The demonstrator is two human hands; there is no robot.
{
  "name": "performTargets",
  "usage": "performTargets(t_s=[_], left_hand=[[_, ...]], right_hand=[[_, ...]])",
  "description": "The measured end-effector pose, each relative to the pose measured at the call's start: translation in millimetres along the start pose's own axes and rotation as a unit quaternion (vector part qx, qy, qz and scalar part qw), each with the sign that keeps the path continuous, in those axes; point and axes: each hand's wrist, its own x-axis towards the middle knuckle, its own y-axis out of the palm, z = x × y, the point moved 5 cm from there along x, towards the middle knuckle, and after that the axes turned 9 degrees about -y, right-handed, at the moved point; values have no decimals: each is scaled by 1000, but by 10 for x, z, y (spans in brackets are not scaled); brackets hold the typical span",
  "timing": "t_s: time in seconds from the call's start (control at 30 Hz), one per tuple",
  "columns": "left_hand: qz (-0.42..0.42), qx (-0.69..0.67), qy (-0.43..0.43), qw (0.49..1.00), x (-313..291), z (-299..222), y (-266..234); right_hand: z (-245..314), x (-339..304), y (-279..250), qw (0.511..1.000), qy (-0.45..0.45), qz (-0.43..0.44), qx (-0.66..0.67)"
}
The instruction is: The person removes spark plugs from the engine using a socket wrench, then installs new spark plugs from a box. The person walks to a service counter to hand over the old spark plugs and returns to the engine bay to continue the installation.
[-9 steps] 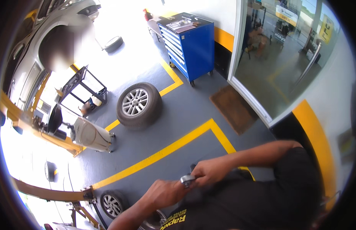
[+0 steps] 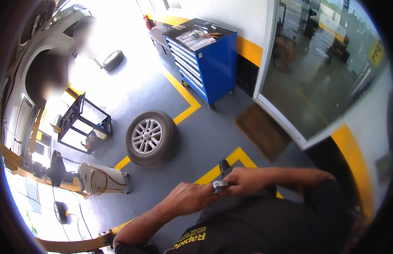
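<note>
In front of my dark shirt, my left hand point(image 2: 188, 197) and my right hand point(image 2: 244, 183) come together. Both are closed around a silver, rounded metal tool or part point(image 2: 220, 186) that shows between them. Its exact kind is hard to make out, since my fingers cover much of it. Past my hands, the tip of a dark shoe point(image 2: 224, 166) shows on the grey floor. The nearest large thing is a wheel with a silver alloy rim point(image 2: 147, 136), lying on its side ahead of me.
A blue tool cabinet point(image 2: 217, 67) on casters carries papers and tools. By the glass door point(image 2: 319, 72) lies a brown mat point(image 2: 264, 131). At left stand a black tool cart point(image 2: 84, 122), a pale wheeled tank point(image 2: 104, 178) and a raised vehicle point(image 2: 25, 80). Another wheel point(image 2: 113, 60) lies farther off.
My view has shifted, and the surroundings sit lower in it. My joined hands, still holding the silver thing, appear slightly farther right and higher. More of the shoe shows.
</note>
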Motion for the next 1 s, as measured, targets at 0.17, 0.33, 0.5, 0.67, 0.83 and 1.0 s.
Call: performTargets(t_s=[0.17,0.33,0.5,0.67,0.83,1.0], left_hand=[[-78,-60,-14,995,938,811,-696],[-94,-189,-68,975,1503,1555,-1392],[-141,-175,-11,974,2315,2422,-1925],[-104,-349,-109,925,2936,3102,-2413],[-101,-595,-50,796,3425,3459,-2707],[-142,-636,-92,753,4259,3593,-3006]], right_hand=[[-348,850,-1152,996,-19,-85,21],[-319,1677,-2204,994,-28,-100,17],[-341,2256,-3612,974,64,-194,-99],[-344,2555,-5475,879,29,-417,-227],[-606,2703,-7862,751,129,-568,-313],[-1935,3073,-10243,697,213,-483,-485]])
